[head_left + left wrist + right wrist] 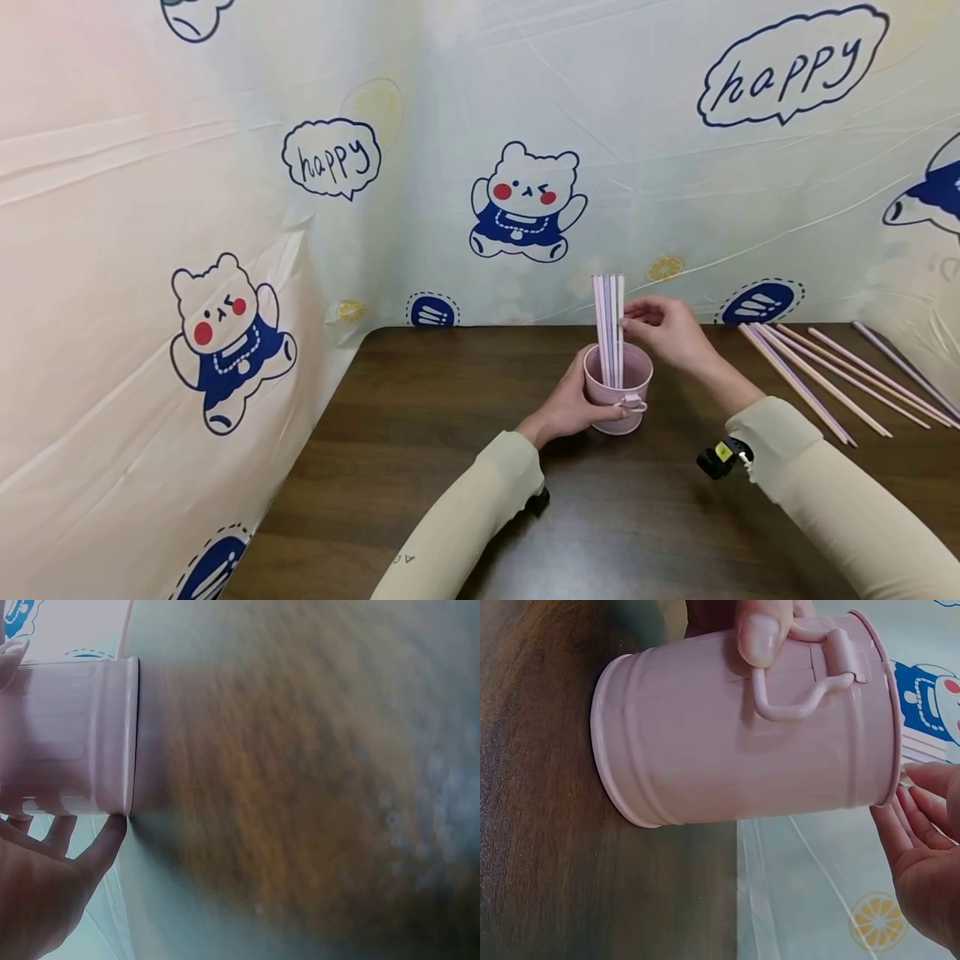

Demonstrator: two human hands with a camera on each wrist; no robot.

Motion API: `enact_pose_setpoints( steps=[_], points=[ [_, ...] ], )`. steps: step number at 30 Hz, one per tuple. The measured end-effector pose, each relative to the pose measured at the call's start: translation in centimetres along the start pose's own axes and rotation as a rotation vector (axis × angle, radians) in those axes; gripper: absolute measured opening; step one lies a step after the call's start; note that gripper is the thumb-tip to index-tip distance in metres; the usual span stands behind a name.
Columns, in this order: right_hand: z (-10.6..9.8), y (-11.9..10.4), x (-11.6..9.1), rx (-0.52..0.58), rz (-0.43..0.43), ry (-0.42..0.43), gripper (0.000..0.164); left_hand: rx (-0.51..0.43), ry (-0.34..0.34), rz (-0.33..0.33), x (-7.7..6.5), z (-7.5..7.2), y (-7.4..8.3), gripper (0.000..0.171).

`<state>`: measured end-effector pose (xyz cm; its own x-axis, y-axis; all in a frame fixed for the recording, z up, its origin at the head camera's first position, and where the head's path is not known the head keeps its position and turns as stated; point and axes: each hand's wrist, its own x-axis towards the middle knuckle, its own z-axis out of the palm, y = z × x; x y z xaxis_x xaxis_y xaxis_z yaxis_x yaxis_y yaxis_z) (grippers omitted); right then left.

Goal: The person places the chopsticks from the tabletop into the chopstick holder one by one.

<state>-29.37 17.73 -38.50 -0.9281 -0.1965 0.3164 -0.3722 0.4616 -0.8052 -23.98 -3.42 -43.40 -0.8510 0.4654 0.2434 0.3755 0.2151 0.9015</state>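
Note:
A small pink metal bucket [617,424] with a wire side handle [786,712] stands upright on the table. My left hand [567,405] grips it from the left, thumb across the front beside the handle and other fingers around the far side. Inside the bucket stands a bundle of thin pastel sticks [607,321], pink, lilac and whitish, rising well above the rim. At the bundle's right side, my right hand [667,329] pinches a pale stick between thumb and fingertips. In the right wrist view those fingertips [924,778] are right at the bucket's rim.
More pastel sticks [821,375] lie spread on the dark wooden table [360,500] at the right, pointing diagonally. A printed curtain [450,100] with bears and "happy" bubbles hangs along the back and left edges of the table.

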Motion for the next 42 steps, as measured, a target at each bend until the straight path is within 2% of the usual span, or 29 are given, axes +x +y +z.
enact_pose_setpoints(
  steps=[5,9,14,17,23,31,42],
  points=[
    [-1.0,-0.1,-0.3,0.05,0.016,-0.033,0.031,0.015,0.0,0.004,-0.1,-0.1,0.3,0.095],
    [-2.2,0.2,-0.5,0.006,0.015,-0.015,0.032,0.025,0.009,-0.005,-0.1,0.1,0.0,0.096],
    [-3.9,1.3,-0.4,-0.112,-0.002,0.046,0.031,0.025,0.019,0.007,0.7,0.4,-2.9,0.1],
    [-4.9,2.2,-0.5,-0.16,0.015,0.055,0.033,0.027,0.008,0.002,1.0,0.4,-3.9,0.102],
    [-7.4,3.9,-1.0,-0.232,0.049,0.049,0.035,0.037,-0.011,-0.009,1.0,0.2,-4.1,0.102],
    [-10.4,6.5,-1.9,-0.317,0.151,0.035,0.04,0.035,0.0,0.008,1.1,0.2,-3.9,0.101],
    [-12.6,11.0,-3.5,-0.436,0.245,-0.01,0.043,0.028,0.003,-0.02,1.1,0.3,-3.9,0.101]
  ],
)
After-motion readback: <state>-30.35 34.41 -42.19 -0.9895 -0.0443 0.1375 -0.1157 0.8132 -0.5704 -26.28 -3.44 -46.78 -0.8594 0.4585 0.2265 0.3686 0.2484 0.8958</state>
